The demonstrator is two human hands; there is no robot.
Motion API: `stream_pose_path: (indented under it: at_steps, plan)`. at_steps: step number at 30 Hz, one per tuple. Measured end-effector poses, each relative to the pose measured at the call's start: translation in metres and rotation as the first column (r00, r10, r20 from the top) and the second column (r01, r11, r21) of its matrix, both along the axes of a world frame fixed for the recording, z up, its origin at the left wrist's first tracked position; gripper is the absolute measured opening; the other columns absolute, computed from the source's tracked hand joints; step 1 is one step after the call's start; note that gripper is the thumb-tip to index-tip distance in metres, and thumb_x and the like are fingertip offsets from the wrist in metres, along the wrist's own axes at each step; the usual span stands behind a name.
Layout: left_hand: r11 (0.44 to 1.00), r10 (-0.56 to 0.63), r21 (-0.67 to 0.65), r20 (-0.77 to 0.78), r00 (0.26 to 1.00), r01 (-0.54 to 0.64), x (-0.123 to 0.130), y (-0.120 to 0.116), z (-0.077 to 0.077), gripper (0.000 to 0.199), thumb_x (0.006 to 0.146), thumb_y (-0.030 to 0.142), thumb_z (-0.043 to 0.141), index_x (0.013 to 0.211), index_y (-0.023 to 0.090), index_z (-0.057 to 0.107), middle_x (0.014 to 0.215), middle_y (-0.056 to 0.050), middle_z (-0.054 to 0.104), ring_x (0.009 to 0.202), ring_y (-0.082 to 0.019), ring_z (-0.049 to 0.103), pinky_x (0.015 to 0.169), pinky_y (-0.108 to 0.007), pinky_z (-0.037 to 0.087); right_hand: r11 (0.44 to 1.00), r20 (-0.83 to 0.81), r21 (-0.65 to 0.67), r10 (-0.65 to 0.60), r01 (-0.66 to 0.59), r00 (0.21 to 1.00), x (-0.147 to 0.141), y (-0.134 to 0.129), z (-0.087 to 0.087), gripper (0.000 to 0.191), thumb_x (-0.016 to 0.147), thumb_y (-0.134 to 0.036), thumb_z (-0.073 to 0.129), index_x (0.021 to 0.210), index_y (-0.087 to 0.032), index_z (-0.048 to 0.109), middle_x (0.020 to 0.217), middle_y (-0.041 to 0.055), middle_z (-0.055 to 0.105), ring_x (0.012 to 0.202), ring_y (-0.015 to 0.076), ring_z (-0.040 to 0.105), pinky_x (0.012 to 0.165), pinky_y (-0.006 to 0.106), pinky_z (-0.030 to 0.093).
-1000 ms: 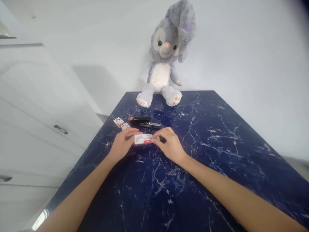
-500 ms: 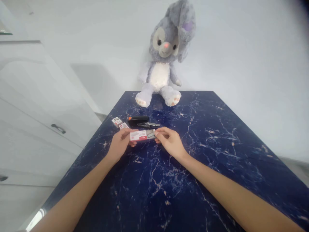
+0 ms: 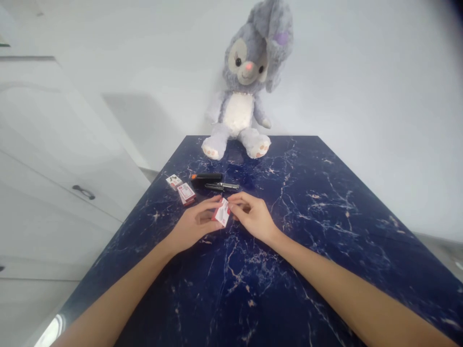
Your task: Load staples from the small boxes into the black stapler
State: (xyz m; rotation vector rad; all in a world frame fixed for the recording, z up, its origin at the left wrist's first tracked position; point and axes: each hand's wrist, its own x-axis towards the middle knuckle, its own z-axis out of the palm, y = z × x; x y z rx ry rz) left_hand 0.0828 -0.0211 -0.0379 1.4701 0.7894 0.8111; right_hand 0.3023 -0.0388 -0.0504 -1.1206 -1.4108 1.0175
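Over the near-left part of the table, my left hand (image 3: pixel 193 221) holds a small red-and-white staple box (image 3: pixel 222 213) by its edges, between thumb and fingers. My right hand (image 3: pixel 255 216) pinches the same box at its right corner, fingertips closed against it. No inner tray shows sticking out of the box. Just beyond my hands lies a black stapler (image 3: pixel 208 178) with an orange spot, and its silver metal part (image 3: pixel 229 186) lies in front. To the left of the stapler are a red-and-white box (image 3: pixel 186 193) and a smaller white box (image 3: pixel 174 181).
A large grey-and-white plush rabbit (image 3: pixel 241 113) sits at the far edge of the dark blue marbled table (image 3: pixel 311 231), against a pale wall. A white cabinet (image 3: pixel 47 193) with dark handles stands along the left side.
The box was held lengthwise with its grey inner part partly out; now it is turned and looks compact. My left hand has shifted right, uncovering the red-and-white box on the table.
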Motion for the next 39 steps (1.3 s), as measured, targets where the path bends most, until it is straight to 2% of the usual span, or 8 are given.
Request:
stream_pose_path:
  at_steps: [8,13,18,21,24,30,35,39]
  plan:
    - [0.999,0.038,0.034,-0.006,0.999,-0.038,0.008,-0.009,0.000,0.056,0.079,0.029,0.081,0.132,0.026,0.063,0.135,-0.010,0.065,0.115,-0.029,0.068,0.100,-0.047,0.055,0.996,0.064,-0.006,0.085,-0.085,0.994,0.003,0.005,0.002,0.022,0.090,-0.034,0.065,0.106,-0.021,0.072,0.097,0.0034,0.076,0.069,0.0138,0.067,0.068,0.028,0.054]
    - [0.957,0.201,0.211,0.016,0.979,-0.200,0.004,-0.002,0.003,0.030,0.080,0.026,0.071,0.110,0.025,0.073,0.139,-0.008,0.062,0.128,-0.030,0.059,0.104,-0.044,0.051,0.995,0.160,0.050,0.072,-0.081,0.985,-0.003,-0.002,0.006,0.035,0.093,-0.030,0.059,0.127,-0.023,0.061,0.111,0.0050,0.075,0.072,0.0140,0.068,0.072,0.030,0.056]
    - [0.780,0.551,0.439,-0.144,0.822,-0.446,-0.018,0.017,0.008,0.017,0.085,0.026,0.060,0.095,0.023,0.074,0.119,-0.006,0.072,0.110,-0.028,0.066,0.099,-0.044,0.051,0.992,0.308,0.127,-0.040,0.000,0.951,-0.006,-0.006,0.006,0.048,0.091,-0.025,0.056,0.139,-0.025,0.051,0.131,0.0090,0.067,0.073,0.0141,0.069,0.073,0.032,0.058]
    - [0.610,0.666,0.739,-0.285,0.689,-0.285,-0.032,0.029,0.011,0.032,0.089,0.033,0.062,0.119,0.023,0.070,0.131,-0.008,0.066,0.124,-0.032,0.056,0.112,-0.048,0.040,0.970,0.357,0.107,-0.241,0.217,0.903,-0.004,-0.002,0.002,0.053,0.091,-0.025,0.055,0.143,-0.020,0.046,0.133,0.0145,0.065,0.075,0.0175,0.071,0.084,0.039,0.057]
    - [0.509,0.720,0.846,-0.317,0.618,-0.158,-0.035,0.045,0.010,0.043,0.095,0.036,0.054,0.134,0.019,0.061,0.142,-0.011,0.059,0.134,-0.032,0.048,0.117,-0.048,0.033,0.958,0.456,0.074,-0.278,0.275,0.846,-0.009,0.001,0.001,0.066,0.088,-0.025,0.057,0.151,-0.016,0.037,0.126,0.0181,0.068,0.076,0.0229,0.072,0.090,0.047,0.055]
    - [0.656,0.611,0.753,-0.489,0.623,-0.053,-0.022,0.076,0.009,0.048,0.095,0.039,0.054,0.135,0.014,0.060,0.138,-0.016,0.063,0.132,-0.033,0.055,0.116,-0.049,0.037,0.961,0.455,0.042,-0.262,0.274,0.851,-0.018,0.008,-0.001,0.080,0.084,-0.027,0.060,0.157,-0.013,0.029,0.118,0.0179,0.073,0.102,0.0306,0.072,0.097,0.047,0.053]
    - [0.745,0.595,0.642,-0.513,0.619,-0.183,-0.023,0.081,0.015,0.059,0.084,0.027,0.064,0.142,0.019,0.055,0.133,-0.013,0.067,0.122,-0.035,0.063,0.109,-0.050,0.046,0.982,0.374,-0.029,-0.163,0.187,0.913,-0.017,0.018,-0.003,0.085,0.080,-0.027,0.064,0.158,-0.021,0.031,0.144,0.0199,0.057,0.069,0.0197,0.073,0.079,0.038,0.060]
    - [0.783,0.555,0.557,-0.426,0.715,-0.277,-0.025,0.084,0.010,0.066,0.076,0.010,0.058,0.140,0.021,0.053,0.136,-0.011,0.066,0.126,-0.030,0.062,0.110,-0.047,0.047,0.992,0.351,-0.070,-0.074,0.105,0.933,-0.024,0.026,0.004,0.096,0.079,-0.025,0.064,0.163,-0.020,0.017,0.147,0.0216,0.053,0.062,0.0166,0.069,0.074,0.037,0.061]
